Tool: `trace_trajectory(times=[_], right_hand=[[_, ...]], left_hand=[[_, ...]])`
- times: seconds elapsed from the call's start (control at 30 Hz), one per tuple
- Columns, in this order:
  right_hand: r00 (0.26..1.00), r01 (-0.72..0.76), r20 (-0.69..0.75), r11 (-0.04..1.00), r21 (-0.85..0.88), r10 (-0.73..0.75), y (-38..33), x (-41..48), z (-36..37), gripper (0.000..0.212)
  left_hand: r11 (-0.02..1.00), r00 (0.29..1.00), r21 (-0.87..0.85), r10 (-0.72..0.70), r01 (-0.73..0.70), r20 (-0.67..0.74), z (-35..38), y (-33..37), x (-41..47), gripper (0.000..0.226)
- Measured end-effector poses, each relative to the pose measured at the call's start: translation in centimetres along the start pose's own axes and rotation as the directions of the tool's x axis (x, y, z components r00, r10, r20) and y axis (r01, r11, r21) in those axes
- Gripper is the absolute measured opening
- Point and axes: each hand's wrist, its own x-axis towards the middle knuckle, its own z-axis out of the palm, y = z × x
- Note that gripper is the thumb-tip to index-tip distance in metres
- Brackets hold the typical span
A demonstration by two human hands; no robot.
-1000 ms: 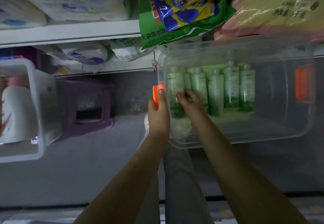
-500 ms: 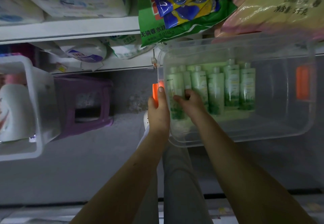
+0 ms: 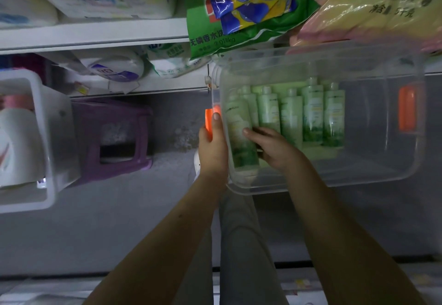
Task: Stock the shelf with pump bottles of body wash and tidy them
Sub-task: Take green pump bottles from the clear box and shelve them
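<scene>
Right hand [image 3: 270, 148], inside the clear bin [image 3: 358, 175], curls its fingers round the leftmost bottle [image 3: 239, 132] of the green row [image 3: 311, 116], long axis near-to-far with cap far, while left hand [image 3: 212, 147] clamps the bin's left orange handle [image 3: 208, 118], so the right hand is likely the lifter.

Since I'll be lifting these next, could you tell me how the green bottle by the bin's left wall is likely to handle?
The green bottle looks like rigid plastic, so it should keep its shape as the right hand grips it. Tall and narrow, it probably tips easily if nudged inside the clear bin. Its smooth surface may be slippery.
</scene>
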Motion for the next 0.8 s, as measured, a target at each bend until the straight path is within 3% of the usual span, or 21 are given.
trace_trajectory(times=[0.13, 0.27, 0.33, 0.43, 0.5, 0.67, 0.8], right_hand=[[0.996, 0.059, 0.062, 0.984, 0.17, -0.07, -0.8, -2.5, -0.4, 0.021], [0.98, 0.149, 0.087, 0.947, 0.286, -0.18, -3.6, -7.2, -1.0, 0.047], [0.965, 0.208, 0.092, 0.927, 0.312, -0.247, -5.3, -10.2, -1.1, 0.047], [0.925, 0.315, 0.085, 0.873, 0.373, -0.37, -7.0, -14.8, -0.7, 0.041], [0.894, 0.382, 0.071, 0.837, 0.393, -0.442, -7.7, -17.7, -0.1, 0.042], [0.816, 0.549, -0.028, 0.759, 0.351, -0.577, -8.4, -23.5, 2.0, 0.043], [0.761, 0.622, -0.022, 0.719, 0.311, -0.648, -8.8, -27.1, 4.5, 0.059]], left_hand=[[1.0, 1.0, 0.007, 0.01, -0.009, -0.003, -0.3, 0.2, -0.2, 0.044], [1.0, 1.0, 0.021, 0.002, -0.002, -0.008, -1.2, 1.2, -1.3, 0.072], [0.998, 1.0, -0.051, 0.023, -0.023, -0.013, -2.1, 2.3, -2.9, 0.066], [0.981, 0.985, -0.081, 0.173, -0.174, -0.017, -4.3, 4.9, -7.1, 0.048], [0.964, 0.963, -0.081, 0.258, -0.252, 0.081, -6.1, 6.3, -10.2, 0.029], [0.916, 0.789, -0.077, 0.379, -0.393, 0.484, -9.6, 8.5, -17.5, 0.032], [0.889, 0.715, -0.123, 0.432, -0.442, 0.55, -11.9, 9.2, -20.1, 0.036]])
